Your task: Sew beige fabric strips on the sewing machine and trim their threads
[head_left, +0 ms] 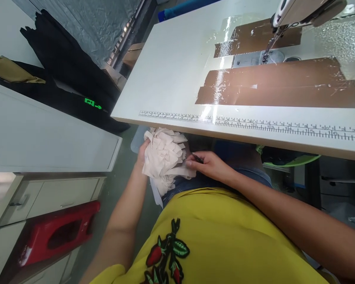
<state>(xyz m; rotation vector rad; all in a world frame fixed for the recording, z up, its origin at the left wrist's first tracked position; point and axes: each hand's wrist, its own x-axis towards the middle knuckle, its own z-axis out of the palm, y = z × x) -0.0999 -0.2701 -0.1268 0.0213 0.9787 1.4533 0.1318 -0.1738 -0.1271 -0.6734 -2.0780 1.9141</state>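
A thick bundle of cream fabric strips [165, 154], layered and ruffled, sits over my lap just below the table's front edge. My left hand [142, 153] grips its left side, with the fingers mostly hidden behind the cloth. At the bundle's right edge, my right hand [207, 164] is closed, thumb and finger pinched near the strip ends. A small dark tool [197, 158] shows in that hand; its exact kind is too small to make out. Under the bundle, a pale translucent sheet or bin edge [155, 192] is partly visible.
The white sewing table [165, 71] with a printed ruler edge lies just beyond my hands. A sewing machine [307, 12] stands at the far right, with brown tape [278, 85] around its needle plate. Cabinets [62, 197] and a red stool [59, 232] are at left.
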